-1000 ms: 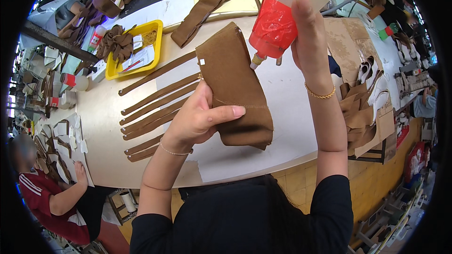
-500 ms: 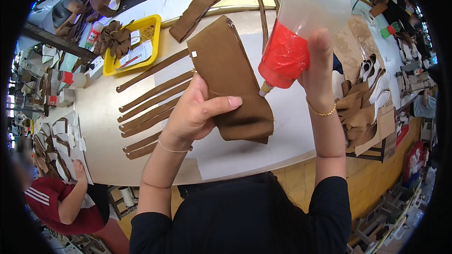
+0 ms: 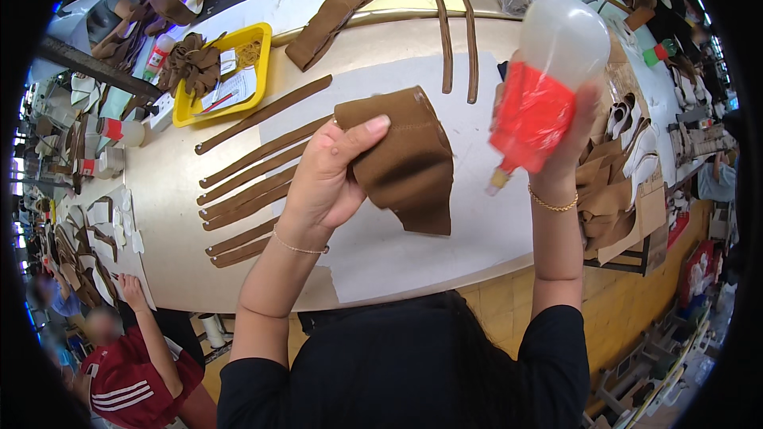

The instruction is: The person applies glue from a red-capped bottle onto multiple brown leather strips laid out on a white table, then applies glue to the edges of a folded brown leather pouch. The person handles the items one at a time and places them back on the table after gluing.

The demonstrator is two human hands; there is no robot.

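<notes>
Since earlier, the bottle (image 3: 536, 115), gripped by the right hand (image 3: 571, 155), has moved away from the brown cloth (image 3: 409, 163), which the left hand (image 3: 332, 171) pinches over the table (image 3: 163, 214). Brown scraps (image 3: 187, 65) and papers (image 3: 232, 87) lie in the yellow tray (image 3: 266, 48).

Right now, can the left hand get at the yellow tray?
Probably yes, though its grip is taken: the left hand holds the brown piece. The way to the yellow tray looks free, with just flat strips lying between.

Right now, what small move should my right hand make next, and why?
Perhaps the right hand should bring the tip of the bottle nearer to the brown cloth: the tip points down but stands apart from the cloth, which the left hand holds.
</notes>
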